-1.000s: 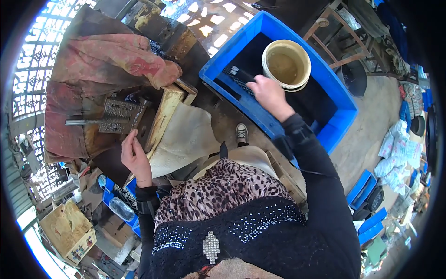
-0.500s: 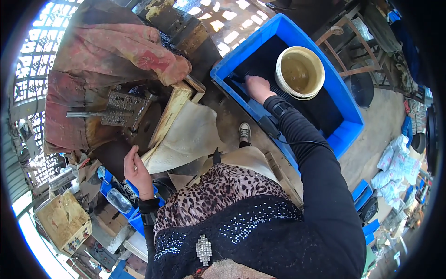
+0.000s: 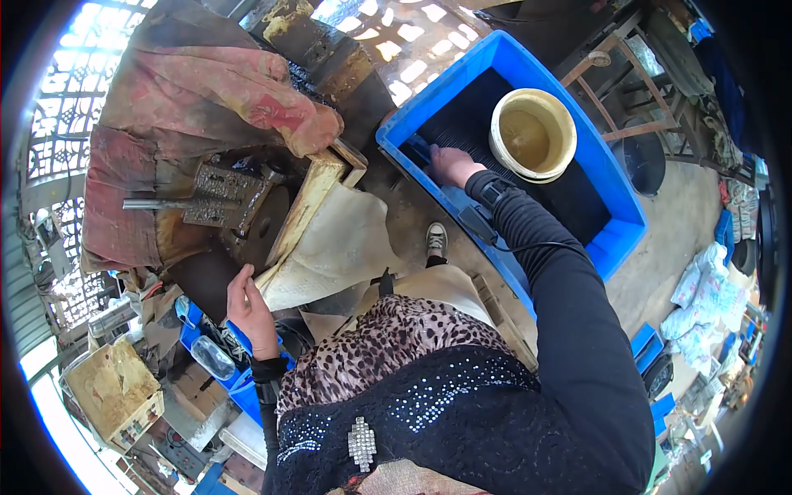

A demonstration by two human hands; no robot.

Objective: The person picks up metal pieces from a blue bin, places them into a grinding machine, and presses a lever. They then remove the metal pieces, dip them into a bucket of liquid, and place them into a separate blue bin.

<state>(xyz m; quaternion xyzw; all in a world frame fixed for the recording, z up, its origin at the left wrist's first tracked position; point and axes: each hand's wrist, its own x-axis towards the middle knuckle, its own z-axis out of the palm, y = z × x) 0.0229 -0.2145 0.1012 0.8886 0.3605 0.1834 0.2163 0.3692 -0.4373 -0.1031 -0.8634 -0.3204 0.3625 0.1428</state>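
My right hand [image 3: 452, 167] reaches into a large blue plastic crate [image 3: 615, 239], close to its left wall. Its fingers are curled down against the dark, finely ribbed contents [image 3: 474, 107]; what they grip is hidden. In the same crate stands a cream bucket [image 3: 564, 153] with murky liquid inside. My left hand [image 3: 252, 318] holds nothing, its fingers extended beside the lower end of a wooden board [image 3: 305, 210]. A pale sheet [image 3: 338, 239] hangs from that board toward my lap.
Behind the board sits a wet metal block with a rod [image 3: 219, 198], under a stained red cloth [image 3: 190, 91]. Blue bins [image 3: 247, 392] and a worn wooden box [image 3: 111, 384] are at lower left. A rusty metal frame [image 3: 615, 87] stands beyond the crate; white bags [image 3: 701, 293] lie far right.
My right hand has shifted slightly left and down within the crate, its fingers curled lower. My left hand stays by the board, with only a slight shift of the whole view.
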